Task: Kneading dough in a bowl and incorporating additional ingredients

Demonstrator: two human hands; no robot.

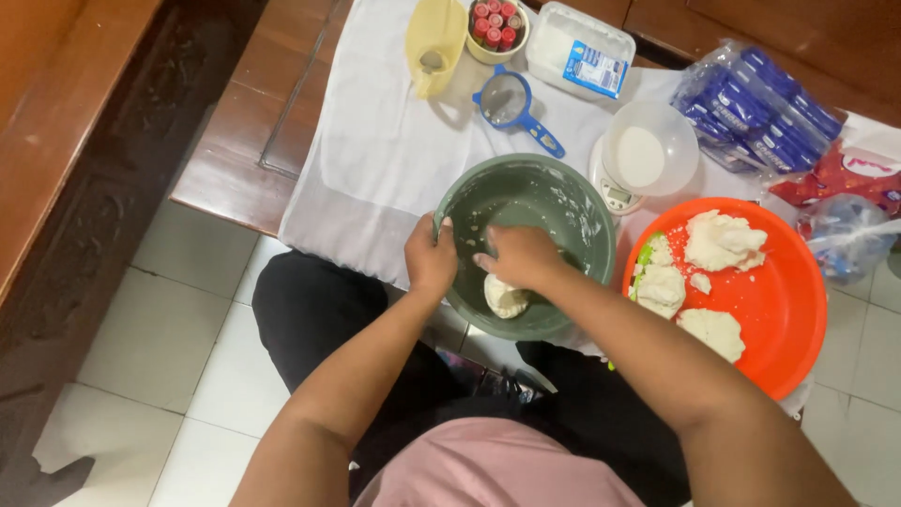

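The left hand (pixel 430 258) is closed on the near-left rim of the green bowl (pixel 563 202), probably to steady it. The right hand (pixel 518 255), fingers bent, presses the dough lump (pixel 505 299) at the bowl's near side. Beyond, at the white cloth's (pixel 375 150) right edge, an orange tray (pixel 784 300) keeps finished dough pieces.

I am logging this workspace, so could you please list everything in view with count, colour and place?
Mixing bowl: one, grey-green, centre, on the white cloth.
Dough ball: one, white, inside the mixing bowl.
Basin: one, orange, right of the bowl.
Dough lumps: about four, white, in the basin.
Sieve: one, blue, behind the bowl.
Clear bowl: one, holding white powder, on a small scale.
Jug: one, pale yellow, top.
Tub of small bottles: one, red-capped, top.
Cloth: one, white, over the low wooden table.
Left hand: gripping the bowl rim.
Right hand: on the dough ball.
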